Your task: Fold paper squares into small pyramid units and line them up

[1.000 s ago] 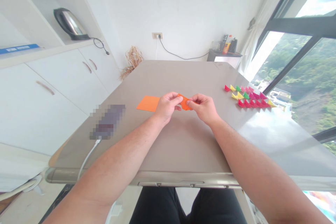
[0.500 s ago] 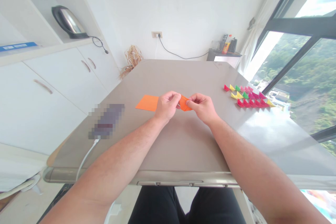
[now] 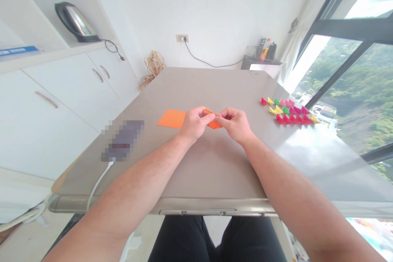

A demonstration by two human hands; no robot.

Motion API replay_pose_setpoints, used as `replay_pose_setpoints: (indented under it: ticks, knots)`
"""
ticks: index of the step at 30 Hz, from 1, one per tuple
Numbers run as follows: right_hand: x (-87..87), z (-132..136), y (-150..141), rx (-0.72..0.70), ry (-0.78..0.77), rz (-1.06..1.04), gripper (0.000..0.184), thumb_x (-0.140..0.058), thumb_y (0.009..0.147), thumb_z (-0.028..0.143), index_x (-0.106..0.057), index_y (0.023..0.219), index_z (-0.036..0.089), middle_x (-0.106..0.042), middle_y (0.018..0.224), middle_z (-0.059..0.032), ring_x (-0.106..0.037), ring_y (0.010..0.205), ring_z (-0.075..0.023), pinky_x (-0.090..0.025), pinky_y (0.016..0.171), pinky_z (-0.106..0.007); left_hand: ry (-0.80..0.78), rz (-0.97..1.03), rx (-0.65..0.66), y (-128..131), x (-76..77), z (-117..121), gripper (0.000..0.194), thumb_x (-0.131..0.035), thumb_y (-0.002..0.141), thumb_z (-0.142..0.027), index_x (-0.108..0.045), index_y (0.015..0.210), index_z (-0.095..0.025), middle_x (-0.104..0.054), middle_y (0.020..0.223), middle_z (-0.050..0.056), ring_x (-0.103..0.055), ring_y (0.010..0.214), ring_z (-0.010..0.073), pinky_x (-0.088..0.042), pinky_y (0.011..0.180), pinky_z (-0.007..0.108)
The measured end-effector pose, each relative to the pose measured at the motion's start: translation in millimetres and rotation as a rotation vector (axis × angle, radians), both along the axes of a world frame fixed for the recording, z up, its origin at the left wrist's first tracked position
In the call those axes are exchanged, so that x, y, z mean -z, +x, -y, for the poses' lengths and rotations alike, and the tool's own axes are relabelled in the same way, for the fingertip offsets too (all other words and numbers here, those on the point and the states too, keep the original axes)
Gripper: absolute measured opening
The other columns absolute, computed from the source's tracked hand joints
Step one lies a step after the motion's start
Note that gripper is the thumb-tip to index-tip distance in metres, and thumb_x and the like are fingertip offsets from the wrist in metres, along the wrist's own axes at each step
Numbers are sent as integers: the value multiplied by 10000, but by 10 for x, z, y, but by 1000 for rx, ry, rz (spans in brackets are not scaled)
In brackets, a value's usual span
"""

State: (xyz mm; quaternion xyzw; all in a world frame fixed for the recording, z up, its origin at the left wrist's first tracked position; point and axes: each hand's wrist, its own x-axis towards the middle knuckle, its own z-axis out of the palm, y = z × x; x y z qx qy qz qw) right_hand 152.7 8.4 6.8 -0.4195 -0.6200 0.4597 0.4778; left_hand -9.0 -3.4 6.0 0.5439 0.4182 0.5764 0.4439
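Both forearms reach forward, left hand (image 3: pixel 194 123) and right hand (image 3: pixel 236 124) pinched close together.

We see bright daylight from the window (image 3: pixel 353 73), glare on the table (image 3: pixel 307 147), and bowed wide-angle edges.

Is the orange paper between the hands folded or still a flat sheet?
Folded. The orange paper, pinched between left hand and right hand, shows a small creased wedge; the orange sheet beside it lies flat.

White walls (image 3: pixel 215 4) all round; white cabinets (image 3: pixel 61 98) with a kettle (image 3: pixel 73 21) stand left, a big window (image 3: pixel 353 69) floods daylight over the grey desk (image 3: pixel 208 163).
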Motion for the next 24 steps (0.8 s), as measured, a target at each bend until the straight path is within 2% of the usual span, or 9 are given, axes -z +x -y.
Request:
replay_pose_setpoints:
  ticks: [6, 10, 13, 20, 24]
  knots:
    - [12, -23, -15, 9, -12, -17, 241, -804, 696, 398, -687, 713, 189, -681, 693, -20, -592, 655, -150, -451, 625, -297, -8, 20, -28, 2, 8, -17, 170, -747, 744, -298, -660, 692, -162, -680, 656, 13, -624, 627, 136, -494, 634, 280]
    - [8, -40, 2, 61, -46, 56, 317, -830, 679, 457, -661, 653, 190, -631, 603, 0, -480, 560, -113, -364, 540, -277, -6, 49, -77, -17, 25, -30, 174, -745, 752, -306, -657, 712, -162, -691, 697, 25, -647, 668, 155, -519, 658, 303]
    - [-2, -42, 7, 78, -41, 68, 351, -837, 667, 482, -644, 622, 193, -612, 580, 11, -427, 527, -99, -325, 514, -275, -23, 96, -62, -23, 28, -34, 174, -752, 747, -303, -655, 713, -162, -686, 710, 25, -664, 694, 170, -543, 680, 325]
    - [-18, -53, 26, -13, -109, 7, 235, -805, 698, 409, -733, 714, 186, -672, 618, -18, -582, 619, -144, -448, 624, -297, -37, 110, -85, -46, 18, -60, 160, -744, 732, -293, -661, 708, -157, -670, 702, 24, -646, 679, 165, -554, 678, 337]
    - [-43, -55, 55, 60, -145, -22, 290, -860, 632, 405, -663, 614, 193, -627, 548, 3, -555, 570, -132, -462, 622, -300, -39, 129, -110, -59, 4, -72, 152, -731, 724, -290, -653, 705, -161, -650, 697, 18, -619, 678, 150, -545, 672, 322]
